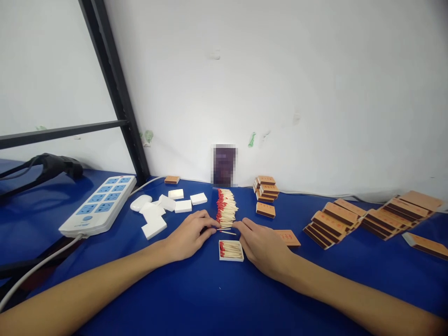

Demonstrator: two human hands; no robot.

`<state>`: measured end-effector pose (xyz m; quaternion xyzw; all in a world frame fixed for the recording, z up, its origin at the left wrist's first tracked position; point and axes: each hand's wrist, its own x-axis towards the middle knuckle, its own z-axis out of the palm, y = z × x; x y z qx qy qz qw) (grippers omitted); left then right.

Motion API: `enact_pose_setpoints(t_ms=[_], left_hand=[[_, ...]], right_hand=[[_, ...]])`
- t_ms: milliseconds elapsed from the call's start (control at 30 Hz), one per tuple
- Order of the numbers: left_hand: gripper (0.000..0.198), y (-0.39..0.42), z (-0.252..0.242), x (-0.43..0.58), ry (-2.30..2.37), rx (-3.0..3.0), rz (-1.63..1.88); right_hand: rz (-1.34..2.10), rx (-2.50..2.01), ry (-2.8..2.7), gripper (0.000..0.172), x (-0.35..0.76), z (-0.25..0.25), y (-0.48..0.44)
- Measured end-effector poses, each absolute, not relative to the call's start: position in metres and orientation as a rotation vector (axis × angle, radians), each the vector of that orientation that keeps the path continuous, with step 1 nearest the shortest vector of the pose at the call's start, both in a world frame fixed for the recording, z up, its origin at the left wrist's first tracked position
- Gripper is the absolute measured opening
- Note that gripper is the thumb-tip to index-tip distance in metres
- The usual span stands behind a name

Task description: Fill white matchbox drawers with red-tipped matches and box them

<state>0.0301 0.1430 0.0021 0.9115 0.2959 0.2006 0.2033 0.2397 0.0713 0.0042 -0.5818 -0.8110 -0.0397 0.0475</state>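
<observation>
A row of red-headed matches lies on the blue table, heads to the left. At the head ends of its nearest matches, my left hand has thumb and index finger closed together. My right hand touches the stick ends from the other side, fingers curled and its thumb mostly hidden. Between my fingertips a few loose matches lie slightly apart from the row. Just below sits a white matchbox tray partly filled with matches, beside my right fingers. An orange matchbox sleeve shows partly behind my right hand.
Several white trays lie left, near a white rounded object and a power strip. Orange matchboxes are stacked at the back and spread in rows at right. A black metal frame stands by the wall.
</observation>
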Motion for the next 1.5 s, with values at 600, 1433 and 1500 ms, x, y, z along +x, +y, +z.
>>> enact_pose_setpoints(t_ms=[600, 1433, 1500], left_hand=[[0.02, 0.142, 0.003, 0.036, 0.805, 2.601, 0.574], [0.016, 0.14, 0.014, 0.043, 0.845, 2.591, 0.391], [0.016, 0.139, 0.017, 0.04, 0.843, 2.641, 0.33]], right_hand=[[0.055, -1.537, -2.394, 0.028, 0.249, -0.01, 0.077], [-0.009, -1.37, -2.339, 0.023, 0.254, -0.017, 0.08], [0.0, -1.381, -2.34, 0.023, 0.254, -0.016, 0.08]])
